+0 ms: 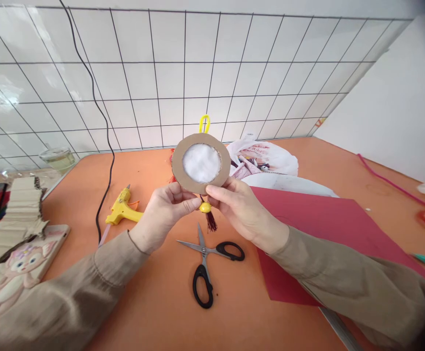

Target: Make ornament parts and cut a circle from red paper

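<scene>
Both hands hold up a round cardboard ring (178,168) with a white centre above the orange table (153,302). A yellow loop (204,123) sticks out of its top; a yellow bead (205,207) and a dark red tassel (211,222) hang below it. My left hand (166,207) pinches the ring's lower left edge. My right hand (239,207) pinches the lower right edge. Black-handled scissors (207,265) lie open on the table just beneath the hands.
A yellow glue gun (122,207) with a black cable (104,146) lies at left. A red paper sheet (318,219) covers the right side, with a printed bag (267,158) behind. Corrugated cardboard (20,204), a cartoon case (22,263), a glass jar (56,157) sit at left.
</scene>
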Tool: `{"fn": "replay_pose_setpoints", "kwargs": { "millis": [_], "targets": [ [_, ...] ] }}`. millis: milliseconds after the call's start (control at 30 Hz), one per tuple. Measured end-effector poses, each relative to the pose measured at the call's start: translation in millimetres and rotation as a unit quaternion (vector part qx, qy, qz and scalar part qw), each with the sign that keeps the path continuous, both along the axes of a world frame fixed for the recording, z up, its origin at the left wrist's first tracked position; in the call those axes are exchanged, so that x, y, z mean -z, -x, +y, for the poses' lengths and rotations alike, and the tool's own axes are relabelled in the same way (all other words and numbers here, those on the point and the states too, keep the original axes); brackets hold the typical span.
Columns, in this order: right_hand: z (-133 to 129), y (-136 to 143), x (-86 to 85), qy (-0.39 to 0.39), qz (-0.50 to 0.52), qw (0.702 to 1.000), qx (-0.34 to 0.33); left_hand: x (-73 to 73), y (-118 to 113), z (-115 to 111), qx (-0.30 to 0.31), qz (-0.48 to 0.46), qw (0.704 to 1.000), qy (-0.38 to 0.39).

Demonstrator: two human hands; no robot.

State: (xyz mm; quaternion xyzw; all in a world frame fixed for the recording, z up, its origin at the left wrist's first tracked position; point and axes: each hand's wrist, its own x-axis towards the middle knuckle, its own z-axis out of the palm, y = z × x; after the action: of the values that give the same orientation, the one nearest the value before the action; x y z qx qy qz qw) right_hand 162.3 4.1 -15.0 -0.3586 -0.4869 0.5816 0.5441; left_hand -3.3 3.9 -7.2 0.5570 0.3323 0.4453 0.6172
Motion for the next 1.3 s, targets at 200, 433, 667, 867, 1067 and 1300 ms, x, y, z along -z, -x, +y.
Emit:
{"fn": "replay_pose_setpoints", "kwargs": {
  "millis": [200, 433, 667, 867, 1067, 1300],
  "targets": [
    [-3.9, -3.4, -5.6, 0.039, -0.004, 0.999, -0.029, -1.9, 4.1, 2.4, -0.019, -0.002, 0.999, -0.033],
    [-12.9, -3.7, -14.9, 0.071, -0.025, 0.994, -0.085, -13.4, 0.1, -3.4, 0.021, -0.033, 0.998, 0.044],
    [-15.6, -6.2, -17.1, 0.063, -0.052, 0.994, -0.07, -15.6, 0.5, -5.4, -0.006, -0.061, 0.99, 0.129],
    [-15.8, -7.0, -17.6, 0.076, -0.064, 0.994, -0.044, -15.5, -1.5, -7.6, 0.014, -0.078, 0.988, 0.131],
    [-15.0, -3.2, -17.6, 0.076, -0.081, 0.994, -0.013, -17.8, -2.7, -9.1, 0.004, -0.054, 0.987, 0.154],
    [-12.0, -1.8, -19.3, 0.1, -0.03, 0.994, 0.014, -7.0, 2.3, 0.7, -0.262, 0.027, 0.965, 0.008]
  ]
}}
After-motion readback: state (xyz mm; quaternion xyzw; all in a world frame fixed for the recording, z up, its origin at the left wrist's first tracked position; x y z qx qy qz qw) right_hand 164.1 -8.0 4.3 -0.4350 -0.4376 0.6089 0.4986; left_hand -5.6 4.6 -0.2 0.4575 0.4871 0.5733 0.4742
